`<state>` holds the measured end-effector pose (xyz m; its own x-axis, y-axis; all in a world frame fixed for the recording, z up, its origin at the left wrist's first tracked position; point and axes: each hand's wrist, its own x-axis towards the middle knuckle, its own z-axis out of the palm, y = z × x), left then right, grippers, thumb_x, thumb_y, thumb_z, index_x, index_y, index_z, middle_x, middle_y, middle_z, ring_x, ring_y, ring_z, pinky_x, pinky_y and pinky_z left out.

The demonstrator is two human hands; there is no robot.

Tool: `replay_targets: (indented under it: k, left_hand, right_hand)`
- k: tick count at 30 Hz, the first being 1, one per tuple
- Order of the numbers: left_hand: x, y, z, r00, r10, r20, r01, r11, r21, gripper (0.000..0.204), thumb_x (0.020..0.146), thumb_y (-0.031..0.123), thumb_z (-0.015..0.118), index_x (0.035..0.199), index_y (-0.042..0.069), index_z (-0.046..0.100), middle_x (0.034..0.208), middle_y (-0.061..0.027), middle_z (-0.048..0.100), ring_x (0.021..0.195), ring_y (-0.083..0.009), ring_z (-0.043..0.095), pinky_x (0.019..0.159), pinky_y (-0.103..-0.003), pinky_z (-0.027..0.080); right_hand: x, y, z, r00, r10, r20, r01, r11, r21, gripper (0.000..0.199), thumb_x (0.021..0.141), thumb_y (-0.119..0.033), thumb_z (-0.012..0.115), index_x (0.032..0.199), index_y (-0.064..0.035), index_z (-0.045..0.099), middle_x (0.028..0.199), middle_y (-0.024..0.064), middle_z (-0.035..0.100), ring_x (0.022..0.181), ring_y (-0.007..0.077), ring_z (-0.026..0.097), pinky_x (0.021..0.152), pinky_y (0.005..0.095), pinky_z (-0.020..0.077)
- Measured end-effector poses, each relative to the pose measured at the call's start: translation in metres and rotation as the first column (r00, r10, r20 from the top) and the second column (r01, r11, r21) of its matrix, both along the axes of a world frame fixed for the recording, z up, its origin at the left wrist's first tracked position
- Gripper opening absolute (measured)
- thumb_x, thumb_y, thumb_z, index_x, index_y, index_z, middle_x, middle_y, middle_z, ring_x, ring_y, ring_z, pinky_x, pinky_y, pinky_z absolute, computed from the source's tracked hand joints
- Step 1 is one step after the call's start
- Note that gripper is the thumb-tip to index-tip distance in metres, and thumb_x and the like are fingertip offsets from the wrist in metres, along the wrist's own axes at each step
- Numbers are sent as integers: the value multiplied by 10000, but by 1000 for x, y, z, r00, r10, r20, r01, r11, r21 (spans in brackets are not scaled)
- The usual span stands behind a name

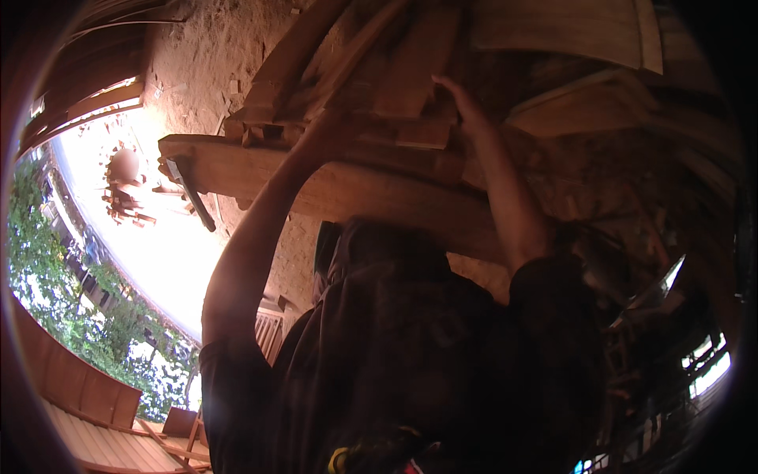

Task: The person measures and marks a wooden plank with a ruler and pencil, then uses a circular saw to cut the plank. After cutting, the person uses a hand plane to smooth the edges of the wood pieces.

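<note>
My left hand (335, 130) reaches forward to the near ends of several loose wooden boards. It lies close to a narrow board (359, 59) that slants away; shadow and blur hide its fingers, so I cannot tell whether it grips. To the right, my right hand (460, 101) is beside a wider board (418, 67), with at least one finger stretched toward it and nothing visibly held. Under both forearms runs a thick wooden beam (355, 193), crosswise in front of my body. A short wood block (424, 134) sits between the hands, behind the beam.
A dark metal bar (192, 193) leans at the beam's left end. Large flat panels (564, 31) and more boards lie at the far right. Sandy ground (209, 63) with wood scraps is at the left. Beyond, in bright light, a person (126, 186) is visible.
</note>
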<state>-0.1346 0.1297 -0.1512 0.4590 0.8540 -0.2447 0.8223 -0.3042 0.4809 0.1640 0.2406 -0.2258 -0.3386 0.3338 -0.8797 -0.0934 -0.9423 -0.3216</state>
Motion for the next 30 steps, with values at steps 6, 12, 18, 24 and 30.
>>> replay_targets:
  k: [6, 12, 18, 24, 30]
  left_hand:
    - [39, -16, 34, 771, 637, -7, -565, 679, -469, 552, 975, 293, 758, 1462, 92, 594, 1386, -129, 701, 1338, -354, 625, 1090, -463, 515]
    - [79, 31, 37, 770, 580, -266, -627, 613, -480, 770, 941, 479, 742, 1583, 133, 496, 1406, -242, 677, 1379, -438, 590, 1120, -513, 466]
    - [79, 37, 37, 835, 475, -279, -551, 710, -440, 865, 911, 565, 732, 1606, 131, 452, 1303, -264, 714, 1286, -463, 645, 1071, -556, 495]
    - [66, 24, 14, 844, 515, -152, -526, 739, -421, 746, 917, 465, 732, 1561, 153, 522, 1250, -259, 736, 1174, -481, 694, 1010, -578, 536]
    - [81, 11, 27, 821, 564, -91, -558, 757, -340, 633, 930, 408, 738, 1495, 151, 610, 1223, -246, 747, 1140, -466, 705, 995, -572, 545]
  right_hand:
    - [6, -5, -44, 999, 17, -47, -19, 999, -48, 909, 834, -518, 864, 1528, -31, 537, 1472, 140, 604, 1333, 275, 600, 1102, 442, 509]
    - [0, -20, -50, 991, -91, 101, 69, 977, 203, 782, 1036, -570, 635, 1561, -7, 496, 1520, 154, 579, 1376, 287, 572, 1145, 466, 473]
    - [-16, -9, 13, 943, 20, 332, -57, 993, 103, 748, 1036, -590, 601, 1588, -108, 451, 1413, 79, 635, 1272, 220, 624, 1033, 461, 516]
    - [-24, -37, -60, 977, -213, 14, 210, 973, 93, 791, 1046, -616, 574, 1621, -92, 427, 1549, 125, 549, 1361, 258, 572, 1095, 485, 500]
    - [-33, -8, -13, 960, 204, 194, -226, 969, 98, 828, 1037, -610, 585, 1661, -104, 385, 1653, 144, 460, 1509, 264, 453, 1237, 451, 358]
